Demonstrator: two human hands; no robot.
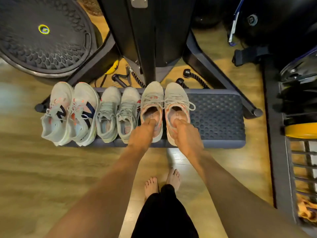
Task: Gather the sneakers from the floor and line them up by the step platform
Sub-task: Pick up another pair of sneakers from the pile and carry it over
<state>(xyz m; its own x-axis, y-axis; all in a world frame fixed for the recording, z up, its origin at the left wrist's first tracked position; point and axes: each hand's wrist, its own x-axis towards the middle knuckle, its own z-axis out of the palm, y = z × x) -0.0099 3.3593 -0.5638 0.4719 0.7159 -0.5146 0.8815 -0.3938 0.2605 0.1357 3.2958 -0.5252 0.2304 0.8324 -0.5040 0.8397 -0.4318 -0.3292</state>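
1. the left hand (pixel 143 134) is gripping the heel of the left sneaker (pixel 151 100), its fingers curling into the opening. the right hand (pixel 186 134) is gripping the right sneaker (pixel 176 98) the same way.
2. both shoes are sitting on the step platform (pixel 217 117), toes pointing away, just beside the grey pair (pixel 109 107) and the white pair (pixel 60 100).
3. the step in hand looks like setting down the third pair to close the row.
4. next, i judge, both hands are needing to let go and lift clear without dragging the heels out of line. no other sneakers are showing on the floor (pixel 42 160).
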